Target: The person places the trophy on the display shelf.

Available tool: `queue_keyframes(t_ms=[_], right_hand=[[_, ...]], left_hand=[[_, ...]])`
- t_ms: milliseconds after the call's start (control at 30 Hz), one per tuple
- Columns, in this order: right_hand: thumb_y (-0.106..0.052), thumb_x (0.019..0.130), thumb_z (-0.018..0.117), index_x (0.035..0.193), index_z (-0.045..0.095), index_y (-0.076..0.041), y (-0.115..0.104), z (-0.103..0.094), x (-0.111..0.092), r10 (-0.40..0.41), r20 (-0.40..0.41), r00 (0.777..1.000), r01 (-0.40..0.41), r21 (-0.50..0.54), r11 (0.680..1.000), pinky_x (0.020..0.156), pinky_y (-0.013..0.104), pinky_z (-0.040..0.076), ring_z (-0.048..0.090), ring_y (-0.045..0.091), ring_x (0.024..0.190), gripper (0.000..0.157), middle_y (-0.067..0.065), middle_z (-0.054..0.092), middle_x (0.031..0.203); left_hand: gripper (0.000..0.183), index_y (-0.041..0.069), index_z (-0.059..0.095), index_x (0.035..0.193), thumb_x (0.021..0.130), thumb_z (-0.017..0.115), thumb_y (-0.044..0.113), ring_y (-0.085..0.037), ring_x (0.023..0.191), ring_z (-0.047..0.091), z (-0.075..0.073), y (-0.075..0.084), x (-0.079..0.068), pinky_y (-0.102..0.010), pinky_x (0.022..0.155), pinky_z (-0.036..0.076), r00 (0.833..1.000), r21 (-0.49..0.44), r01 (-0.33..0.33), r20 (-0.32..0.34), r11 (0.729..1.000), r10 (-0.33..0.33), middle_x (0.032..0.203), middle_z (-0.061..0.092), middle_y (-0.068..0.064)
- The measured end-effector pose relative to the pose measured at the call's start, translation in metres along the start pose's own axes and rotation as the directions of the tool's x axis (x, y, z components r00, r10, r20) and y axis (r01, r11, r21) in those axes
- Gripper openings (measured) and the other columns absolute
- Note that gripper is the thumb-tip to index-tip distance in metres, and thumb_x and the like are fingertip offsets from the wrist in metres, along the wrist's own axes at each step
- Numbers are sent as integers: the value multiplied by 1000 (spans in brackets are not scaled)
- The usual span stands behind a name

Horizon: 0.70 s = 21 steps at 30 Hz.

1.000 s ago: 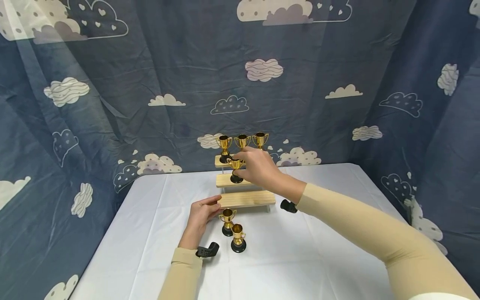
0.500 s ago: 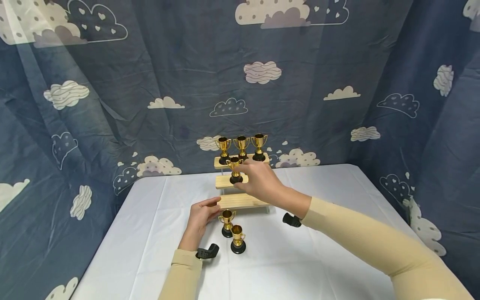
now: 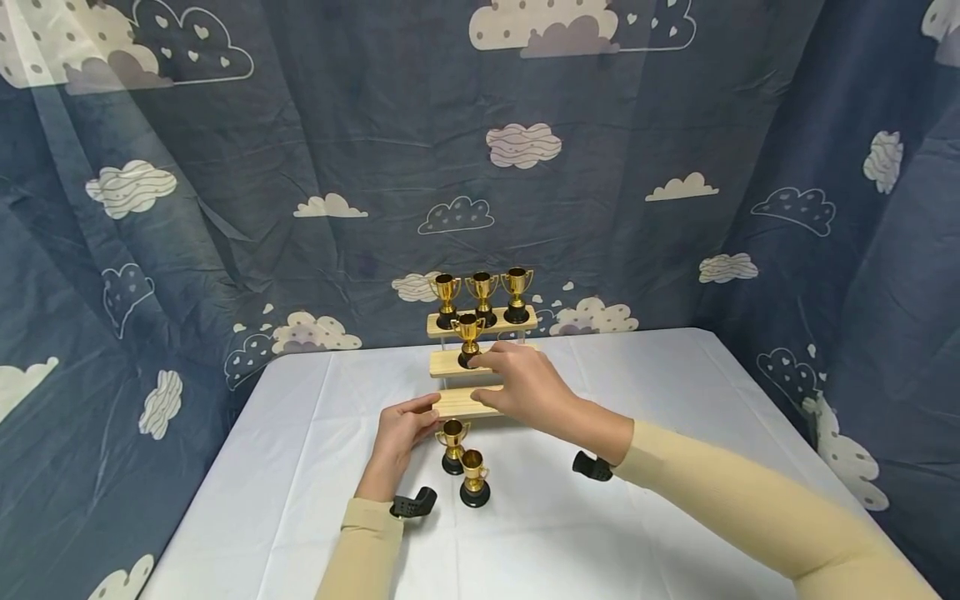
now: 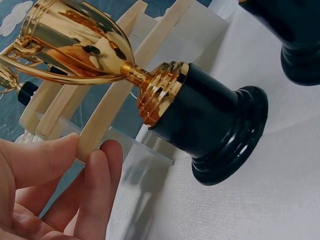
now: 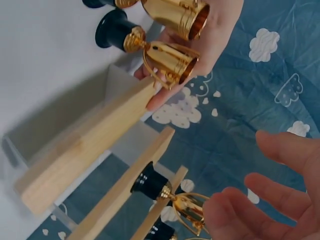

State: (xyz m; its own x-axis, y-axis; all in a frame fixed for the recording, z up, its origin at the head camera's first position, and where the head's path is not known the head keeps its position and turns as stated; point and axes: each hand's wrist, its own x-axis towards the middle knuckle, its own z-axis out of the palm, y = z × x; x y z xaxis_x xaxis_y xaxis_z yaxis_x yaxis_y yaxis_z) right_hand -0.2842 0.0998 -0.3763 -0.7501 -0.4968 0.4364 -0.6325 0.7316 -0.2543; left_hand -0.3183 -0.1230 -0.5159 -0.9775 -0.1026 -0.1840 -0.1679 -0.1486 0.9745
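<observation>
A gold trophy cup point(image 3: 468, 329) with a black base stands upright on the left part of the middle step point(image 3: 445, 362) of a wooden display stand. My right hand point(image 3: 528, 383) is just right of that cup and lower; the right wrist view shows its thumb and fingers spread apart around nothing. With my left hand point(image 3: 397, 429) I pinch the left end of the lowest step point(image 4: 110, 110) between thumb and fingers. Two more trophies stand on the table before the stand, one point(image 3: 452, 442) beside my left hand and another point(image 3: 474, 475) nearer the front.
Across the top step point(image 3: 528, 319) stand three matching trophies, left point(image 3: 446, 289), middle point(image 3: 482, 287) and right point(image 3: 517, 286). Clear side panels point(image 4: 150, 155) support the steps. A white cloth covers the table point(image 3: 600, 533), and a blue cloud-print curtain point(image 3: 360, 275) hangs behind.
My right hand has let go of the trophy on the middle step and drawn back down and to the right. The cup stays upright there. The left hand keeps its hold.
</observation>
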Motion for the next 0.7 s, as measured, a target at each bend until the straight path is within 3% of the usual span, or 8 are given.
queue_keyframes(t_ms=[267,700], right_hand=[[-26,79,89,119,76,-23,-6,8,-18,2,1,1000,-2,73,997,62,23,50,59,7,78,43,-9,67,96],[-29,79,88,113,77,-16,-14,25,-41,-4,53,999,-4,144,990,64,22,53,61,6,78,37,-8,69,95]], left_hand=[[31,2,75,118,88,71,-7,-16,82,73,-1,-1,0,-25,73,61,1000,-6,-3,1,1000,3,118,69,-23],[32,3,75,117,87,72,-6,-25,93,73,-2,-2,2,-26,75,61,1000,-11,4,-4,1000,-4,118,69,-22]])
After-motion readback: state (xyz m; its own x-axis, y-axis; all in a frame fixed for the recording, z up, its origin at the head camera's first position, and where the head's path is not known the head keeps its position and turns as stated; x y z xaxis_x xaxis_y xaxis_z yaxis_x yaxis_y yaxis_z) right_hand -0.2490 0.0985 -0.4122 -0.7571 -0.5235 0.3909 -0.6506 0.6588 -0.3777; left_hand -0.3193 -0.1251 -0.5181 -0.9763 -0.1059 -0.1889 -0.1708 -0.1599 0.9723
